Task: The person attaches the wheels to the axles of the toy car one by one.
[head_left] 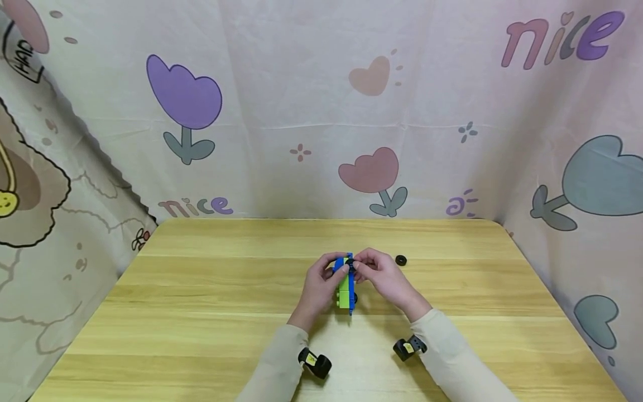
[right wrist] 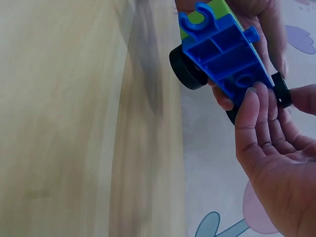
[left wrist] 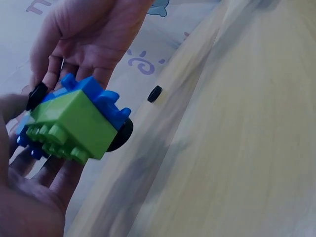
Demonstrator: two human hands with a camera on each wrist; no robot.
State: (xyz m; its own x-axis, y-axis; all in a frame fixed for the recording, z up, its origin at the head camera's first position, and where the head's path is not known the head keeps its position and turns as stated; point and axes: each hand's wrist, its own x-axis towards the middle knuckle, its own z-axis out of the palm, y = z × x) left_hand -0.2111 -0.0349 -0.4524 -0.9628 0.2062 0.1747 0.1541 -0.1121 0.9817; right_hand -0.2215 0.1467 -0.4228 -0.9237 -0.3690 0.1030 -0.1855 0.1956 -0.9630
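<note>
Item one: toy vehicle (head_left: 344, 290), green blocks on a blue chassis (right wrist: 229, 61), being held over the wooden surface (head_left: 201, 312), about midway between its left and right edges. Left hand (head_left: 318, 285) is gripping the body; right hand (head_left: 384, 276) is pinching a black wheel (right wrist: 281, 90) at its side. Handling, as judged: light, stiff, smooth plastic, the flat flanks offering the surest hold. Item two: loose wheel (left wrist: 155, 94), lying towards the far right corner. Obstruction: both thumbs are crowding the pinched wheel.
</note>
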